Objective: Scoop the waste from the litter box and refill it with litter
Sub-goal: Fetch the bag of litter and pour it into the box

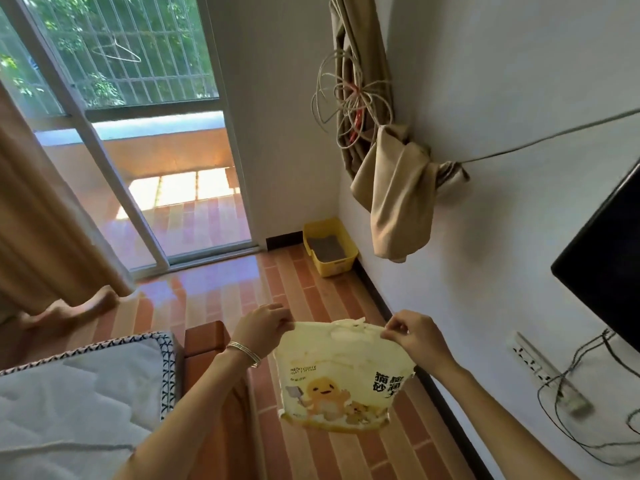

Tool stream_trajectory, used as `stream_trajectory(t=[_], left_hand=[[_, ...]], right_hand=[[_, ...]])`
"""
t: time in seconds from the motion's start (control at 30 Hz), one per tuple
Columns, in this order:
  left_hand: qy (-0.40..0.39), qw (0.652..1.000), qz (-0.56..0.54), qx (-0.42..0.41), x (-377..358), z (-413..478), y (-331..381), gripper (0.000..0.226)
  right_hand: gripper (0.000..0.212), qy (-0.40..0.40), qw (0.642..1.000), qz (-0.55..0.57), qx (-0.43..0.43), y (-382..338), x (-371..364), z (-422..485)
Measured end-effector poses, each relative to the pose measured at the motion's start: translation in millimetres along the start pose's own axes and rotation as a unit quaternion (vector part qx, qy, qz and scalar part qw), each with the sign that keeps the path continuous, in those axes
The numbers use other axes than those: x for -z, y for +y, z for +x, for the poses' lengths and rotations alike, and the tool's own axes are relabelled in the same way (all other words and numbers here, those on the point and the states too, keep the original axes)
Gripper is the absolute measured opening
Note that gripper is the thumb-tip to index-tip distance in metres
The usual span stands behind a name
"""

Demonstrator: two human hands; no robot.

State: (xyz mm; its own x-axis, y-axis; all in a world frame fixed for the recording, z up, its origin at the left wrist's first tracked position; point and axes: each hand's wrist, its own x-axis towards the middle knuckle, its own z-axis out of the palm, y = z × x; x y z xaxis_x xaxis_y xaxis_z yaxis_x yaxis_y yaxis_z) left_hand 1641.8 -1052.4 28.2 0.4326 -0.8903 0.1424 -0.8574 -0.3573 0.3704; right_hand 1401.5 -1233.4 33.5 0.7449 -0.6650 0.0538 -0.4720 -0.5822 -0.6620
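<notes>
A pale yellow bag of cat litter (341, 379) with a cartoon duck print hangs in the air in front of me. My left hand (261, 325) pinches its top left corner and my right hand (414, 332) pinches its top right corner. The bag's top edge looks crumpled between them. Far ahead, in the room's corner by the wall, a yellow litter box (330, 245) sits on the floor with grey litter inside.
A bed with a white mattress (79, 393) and wooden frame lies to my left. A glass balcony door (145, 168) is ahead. A knotted curtain (398, 188) hangs on the right wall, with a dark screen (602, 258) and a power strip with cables (543, 372).
</notes>
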Motion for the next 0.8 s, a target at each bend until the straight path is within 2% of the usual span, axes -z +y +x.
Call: stream_trajectory(t=[0.17,0.4,0.8], left_hand=[[0.018,0.999,-0.012,-0.03,8.8,44.5,-52.5,0.012],[0.004,1.0,-0.013,-0.004,9.8,121.2,-121.5,0.008],[-0.038,0.999,0.032,0.015,20.5,317.2,-210.6,0.014]], right_hand=[[0.014,-0.016,1.0,-0.006,-0.009,-17.4,-22.6,59.5],[0.014,-0.041,0.999,-0.016,0.004,-27.2,-55.4,165.6],[0.017,-0.074,0.997,-0.015,0.01,-19.5,-82.8,375.2]])
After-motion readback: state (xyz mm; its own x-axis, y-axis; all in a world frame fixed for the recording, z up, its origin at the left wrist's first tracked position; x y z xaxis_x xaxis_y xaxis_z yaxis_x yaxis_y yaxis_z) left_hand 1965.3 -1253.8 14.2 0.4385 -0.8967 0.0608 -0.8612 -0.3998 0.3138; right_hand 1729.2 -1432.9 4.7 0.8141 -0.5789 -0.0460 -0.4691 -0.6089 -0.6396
